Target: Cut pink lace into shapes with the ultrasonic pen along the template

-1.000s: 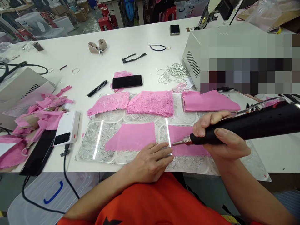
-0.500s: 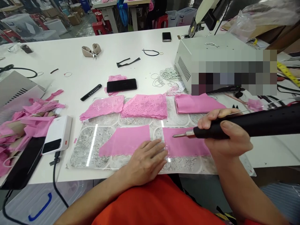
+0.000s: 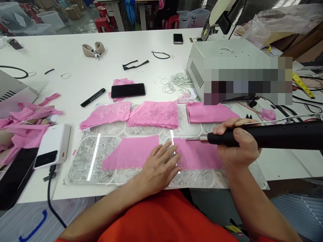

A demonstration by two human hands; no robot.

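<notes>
My left hand lies flat with fingers spread, its fingertips across the gap between two smooth pink fabric pieces. The left piece has a slanted side, and the right piece is roughly rectangular. In my right hand is a thick black handheld tool with a narrow metal tip, a thin wire running above it. The tip points left, over the upper edge of the right piece; whether it touches the fabric I cannot tell. Beneath the pieces is a clear board with a grey speckled pattern.
Two pink lace pieces and a folded pink cloth lie along the board's far edge. Beyond are a black phone, a marker and a grey machine box. Pink scraps and a white power bank stand left.
The tool has become more level, its tip shifting slightly up to the fabric's upper edge. My left fingers are spread wider. The whole view has shifted a little.
</notes>
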